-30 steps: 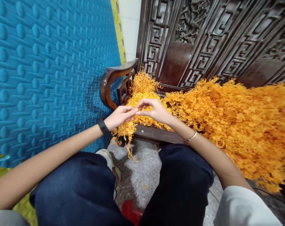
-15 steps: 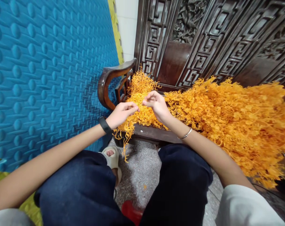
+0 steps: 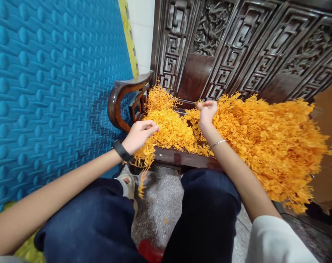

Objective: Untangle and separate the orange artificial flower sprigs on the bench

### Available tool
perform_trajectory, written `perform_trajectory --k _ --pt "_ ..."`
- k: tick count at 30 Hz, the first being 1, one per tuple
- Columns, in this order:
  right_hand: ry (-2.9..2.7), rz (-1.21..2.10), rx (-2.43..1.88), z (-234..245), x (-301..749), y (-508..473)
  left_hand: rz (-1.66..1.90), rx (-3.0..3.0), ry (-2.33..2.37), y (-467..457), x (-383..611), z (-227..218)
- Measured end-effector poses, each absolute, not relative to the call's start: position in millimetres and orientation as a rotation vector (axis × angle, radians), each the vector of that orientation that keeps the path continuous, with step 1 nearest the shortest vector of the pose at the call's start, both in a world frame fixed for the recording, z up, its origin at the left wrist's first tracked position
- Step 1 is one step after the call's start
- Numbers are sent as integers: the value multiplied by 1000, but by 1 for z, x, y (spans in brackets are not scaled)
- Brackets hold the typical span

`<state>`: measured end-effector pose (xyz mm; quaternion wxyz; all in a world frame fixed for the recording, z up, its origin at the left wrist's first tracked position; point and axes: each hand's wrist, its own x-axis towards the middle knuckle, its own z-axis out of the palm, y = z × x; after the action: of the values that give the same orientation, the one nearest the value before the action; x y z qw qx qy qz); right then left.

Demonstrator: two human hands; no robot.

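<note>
On carved wooden bench (image 3: 182, 157), left hand (image 3: 140, 134) pinching wispy orange sprigs (image 3: 166, 129); right hand (image 3: 207, 109) clenched on strands

Glossy carved dark wood bench (image 3: 119, 98), frilly matt orange plastic sprigs (image 3: 264, 142), embossed blue foam mat (image 3: 45, 91).

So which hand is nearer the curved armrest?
Left. The left hand rests on the orange sprigs just right of the armrest; the right hand is further right, over the big pile.
</note>
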<state>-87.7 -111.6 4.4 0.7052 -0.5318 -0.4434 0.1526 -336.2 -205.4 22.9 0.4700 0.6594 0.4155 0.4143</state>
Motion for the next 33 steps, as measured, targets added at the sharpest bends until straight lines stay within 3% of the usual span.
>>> perform_trajectory --k 5,10,16,24,33 --pt "-1173 527 -1326 -43 -66 -114 961 1550 1054 -207 -357 23" --pt "-1302 554 -1292 -55 -71 -108 1051 1491 980 -205 -363 22" --pt "-1581 591 -1204 -38 -85 -126 1047 1428 878 -202 -362 21" --pt "-1909 1240 -829 12 -154 -178 963 1536 761 -201 -351 16" --pt "-1817 1005 -857 11 -165 -179 1073 1589 969 -199 -346 17"
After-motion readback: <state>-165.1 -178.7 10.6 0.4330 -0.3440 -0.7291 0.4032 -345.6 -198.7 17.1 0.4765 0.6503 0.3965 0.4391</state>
